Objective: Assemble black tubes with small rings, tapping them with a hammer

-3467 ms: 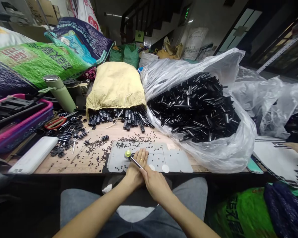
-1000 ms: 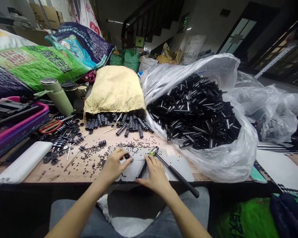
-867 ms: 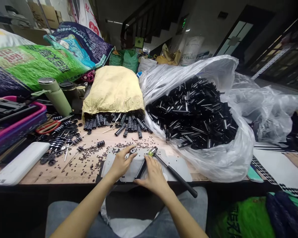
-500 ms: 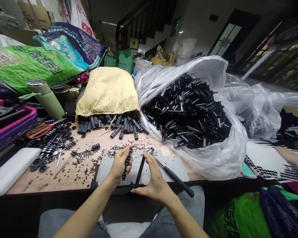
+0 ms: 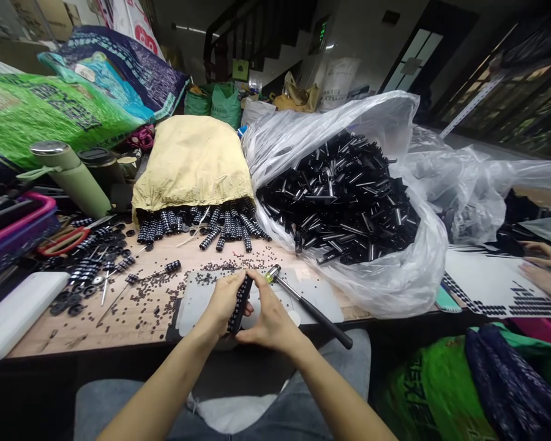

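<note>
My left hand (image 5: 221,301) is closed round a black cylinder with white markings (image 5: 234,317). Against its right side lies a long plain black piece (image 5: 243,301), gripped lengthwise between the thumb and fingers of my right hand (image 5: 272,317). Both hands meet over the front edge of a grey plate (image 5: 324,295). A hammer (image 5: 319,315) with a black handle lies just right of my right hand, its head near the fingertips. Tiny dark rings (image 5: 165,300) are scattered on the wooden table (image 5: 96,334) to the left.
Marked cylinders (image 5: 232,226) stick out of a yellow sack (image 5: 193,159). Beside it, a clear plastic bag (image 5: 422,269) holds black pieces (image 5: 344,202). Scissors (image 5: 64,242), a green flask (image 5: 80,180) and a white box (image 5: 22,315) stand left. At right, a co-worker's hands (image 5: 548,275) reach over white sheets (image 5: 482,272).
My right hand has moved left, bringing the plain black piece from beside the hammer up against the marked cylinder in my left hand. A second hand of the co-worker has come into view.
</note>
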### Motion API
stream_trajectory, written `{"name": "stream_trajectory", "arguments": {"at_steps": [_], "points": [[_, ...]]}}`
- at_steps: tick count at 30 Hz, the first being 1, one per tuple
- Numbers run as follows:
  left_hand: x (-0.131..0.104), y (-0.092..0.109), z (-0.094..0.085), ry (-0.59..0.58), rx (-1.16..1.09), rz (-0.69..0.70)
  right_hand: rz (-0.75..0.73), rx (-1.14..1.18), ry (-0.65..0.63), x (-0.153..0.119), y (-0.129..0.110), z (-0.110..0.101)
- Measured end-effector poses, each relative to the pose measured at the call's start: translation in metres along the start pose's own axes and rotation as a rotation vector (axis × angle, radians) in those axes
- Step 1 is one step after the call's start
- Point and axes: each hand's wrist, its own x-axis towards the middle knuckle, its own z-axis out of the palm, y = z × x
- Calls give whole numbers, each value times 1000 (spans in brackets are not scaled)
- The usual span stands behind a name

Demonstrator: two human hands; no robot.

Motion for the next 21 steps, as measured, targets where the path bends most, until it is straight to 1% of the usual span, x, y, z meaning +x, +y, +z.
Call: {"name": "stream_trajectory", "arguments": {"at_steps": [3,7,9,10,11,14,16,17,19,21], "points": [[5,-5,-2,-17,46,-42,63,36,-7,0,-1,1],[13,-10,-6,9,63,-78,77,45,-12,3,0,7],[15,-12,-9,1,130,-44,87,-7,13,3,4,14],[15,-13,-11,-6,202,20,93,-49,34,4,6,18],[14,-16,-12,-15,307,120,101,-100,64,4,10,23],[10,-27,-16,-33,776,481,150,-262,158,4,21,35],[9,-37,-18,-39,1087,610,188,-341,175,1,27,37],[10,-41,-19,-41,1206,646,189,-367,157,-2,31,34],[14,-47,-24,-67,1372,713,193,-431,122,-11,38,22],[18,-48,-32,-104,1473,788,282,-559,141,-24,47,1]]}}
